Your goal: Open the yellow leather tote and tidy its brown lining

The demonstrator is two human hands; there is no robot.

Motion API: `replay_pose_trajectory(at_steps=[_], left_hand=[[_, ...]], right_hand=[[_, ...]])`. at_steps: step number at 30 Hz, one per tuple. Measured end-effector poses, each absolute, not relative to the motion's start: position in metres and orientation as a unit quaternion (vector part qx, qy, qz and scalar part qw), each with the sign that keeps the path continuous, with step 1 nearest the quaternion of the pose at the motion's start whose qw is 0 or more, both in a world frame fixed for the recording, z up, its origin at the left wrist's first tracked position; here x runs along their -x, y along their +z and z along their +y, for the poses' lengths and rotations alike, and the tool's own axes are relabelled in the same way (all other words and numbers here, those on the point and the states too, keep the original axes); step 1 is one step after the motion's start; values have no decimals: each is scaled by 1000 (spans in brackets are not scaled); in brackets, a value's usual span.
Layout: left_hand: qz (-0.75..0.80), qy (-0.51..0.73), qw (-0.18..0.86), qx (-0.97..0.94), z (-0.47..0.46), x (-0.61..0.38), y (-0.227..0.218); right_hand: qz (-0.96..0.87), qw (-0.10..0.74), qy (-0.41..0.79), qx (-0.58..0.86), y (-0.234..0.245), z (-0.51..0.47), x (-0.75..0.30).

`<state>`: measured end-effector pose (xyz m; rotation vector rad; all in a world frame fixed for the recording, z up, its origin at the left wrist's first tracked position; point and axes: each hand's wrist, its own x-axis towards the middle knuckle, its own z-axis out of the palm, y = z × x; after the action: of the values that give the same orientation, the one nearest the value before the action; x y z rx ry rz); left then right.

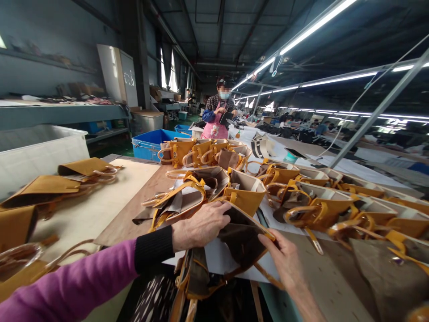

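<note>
Pinching the yellow-trimmed edge of a dark-brown bag (pixel 241 239), the right hand (pixel 286 255) had its thumb laid along the near side and its fingers closed behind, as I watched from afar. The left hand (pixel 203 223), below a black cuff (pixel 154 250) and purple sleeve (pixel 87 279), reached across to the bag's other upper corner, fingers curled nearly together; I could not tell whether they clasped the edge or only pressed on it. The bag sat tilted between the two hands, over white paper (pixel 217 259). Just beyond it stood an open mustard bag (pixel 246 192), and beside the left wrist lay another with a looped strap (pixel 184 197). Rows of similar bags (pixel 321 203) stretched away to my right, while folded ones (pixel 47 188) rested on a pale board (pixel 132 176) to my left, near a white bin (pixel 40 150). Farther back, past a blue bin (pixel 150 143), a masked co-worker (pixel 212 112) in a pink apron (pixel 214 130) held a dark piece (pixel 226 117).
</note>
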<state>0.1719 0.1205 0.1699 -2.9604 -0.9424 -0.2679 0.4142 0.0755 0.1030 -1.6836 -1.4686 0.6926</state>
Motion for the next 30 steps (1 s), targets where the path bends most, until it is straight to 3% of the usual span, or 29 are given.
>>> replay_pose_trajectory(at_steps=[7,12,18,22,25,30], left_hand=[[-229,-87,45,968,120,-170,167],[-333,-146,41,931,125,-174,165],[-392,-236,-90,885,151,-183,160],[-360,-250,-115,891,165,-189,153],[-340,-231,-115,904,174,-191,149],[-347,-93,-119,926,187,-184,156]], right_hand=[[-594,386,256,658,102,76,-415],[-598,394,250,652,106,75,-411],[-596,394,221,664,113,77,-410],[-600,398,212,660,111,76,-409],[-599,403,204,661,109,75,-409],[-611,385,223,654,112,76,-425]])
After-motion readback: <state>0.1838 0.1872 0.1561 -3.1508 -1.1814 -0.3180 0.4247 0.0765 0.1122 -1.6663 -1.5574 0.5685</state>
